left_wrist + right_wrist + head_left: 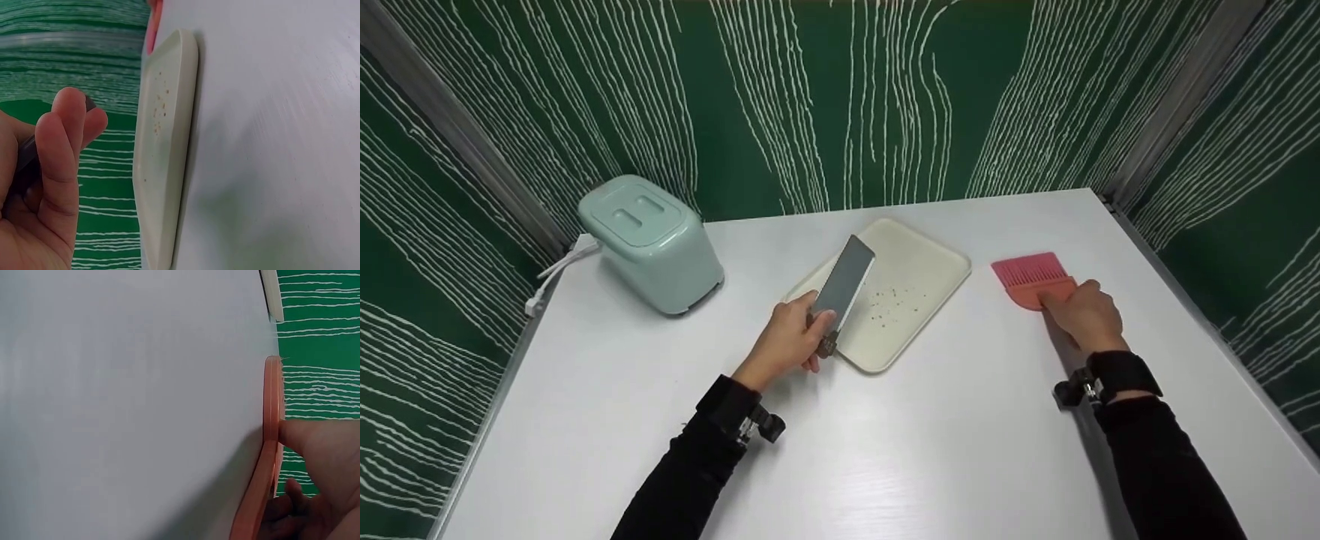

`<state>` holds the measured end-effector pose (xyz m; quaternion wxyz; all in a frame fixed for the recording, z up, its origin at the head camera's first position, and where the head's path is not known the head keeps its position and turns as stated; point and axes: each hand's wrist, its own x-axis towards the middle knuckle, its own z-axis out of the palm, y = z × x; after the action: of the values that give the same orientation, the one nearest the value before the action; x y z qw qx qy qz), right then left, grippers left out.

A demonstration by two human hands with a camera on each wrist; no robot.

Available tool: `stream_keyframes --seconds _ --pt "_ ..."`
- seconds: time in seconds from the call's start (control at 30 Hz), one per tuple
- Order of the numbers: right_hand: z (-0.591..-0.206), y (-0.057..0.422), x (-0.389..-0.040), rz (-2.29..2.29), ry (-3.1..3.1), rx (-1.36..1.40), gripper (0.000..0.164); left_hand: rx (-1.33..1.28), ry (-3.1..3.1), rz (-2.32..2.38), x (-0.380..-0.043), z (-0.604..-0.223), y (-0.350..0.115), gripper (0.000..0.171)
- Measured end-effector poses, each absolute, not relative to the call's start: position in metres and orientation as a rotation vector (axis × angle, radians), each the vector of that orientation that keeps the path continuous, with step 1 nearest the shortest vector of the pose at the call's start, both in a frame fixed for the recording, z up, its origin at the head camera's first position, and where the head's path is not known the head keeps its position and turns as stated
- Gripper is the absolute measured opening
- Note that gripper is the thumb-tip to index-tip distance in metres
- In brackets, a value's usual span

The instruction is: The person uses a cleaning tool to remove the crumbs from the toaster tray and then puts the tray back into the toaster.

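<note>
In the head view, my left hand [791,334] grips a flat grey rectangular blade [846,274] by its dark handle [828,344]. Tilted, the blade overlaps the left part of a cream tray [922,315]. Small brown crumbs [883,306] are scattered on the tray. On the right, my right hand [1087,319] holds an orange brush [1039,291] with pink bristles [1031,268], thumb on its face. The right wrist view shows the brush's orange edge [271,399] close to the table. Curled fingers [56,146] hide most of the dark handle in the left wrist view.
A mint-green toaster [660,255] with a covered top stands at the back left of the white table [870,457]. Its white cord and plug [536,300] hang at the left edge. Green walls with white wavy lines enclose the table at the back and sides.
</note>
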<state>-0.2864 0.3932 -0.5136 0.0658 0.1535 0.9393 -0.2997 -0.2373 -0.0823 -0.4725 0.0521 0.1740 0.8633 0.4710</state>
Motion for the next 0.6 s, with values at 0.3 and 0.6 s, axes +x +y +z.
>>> stream_keyframes --seconds 0.3,0.6 --pt "-0.511 0.386 -0.286 -0.964 2.925 0.463 0.088 0.492 2.584 1.549 -0.239 -0.474 -0.079 0.017" --pt "-0.509 0.366 -0.286 -1.079 3.053 0.396 0.065 0.380 2.467 1.806 -0.240 -0.473 -0.071 0.021"
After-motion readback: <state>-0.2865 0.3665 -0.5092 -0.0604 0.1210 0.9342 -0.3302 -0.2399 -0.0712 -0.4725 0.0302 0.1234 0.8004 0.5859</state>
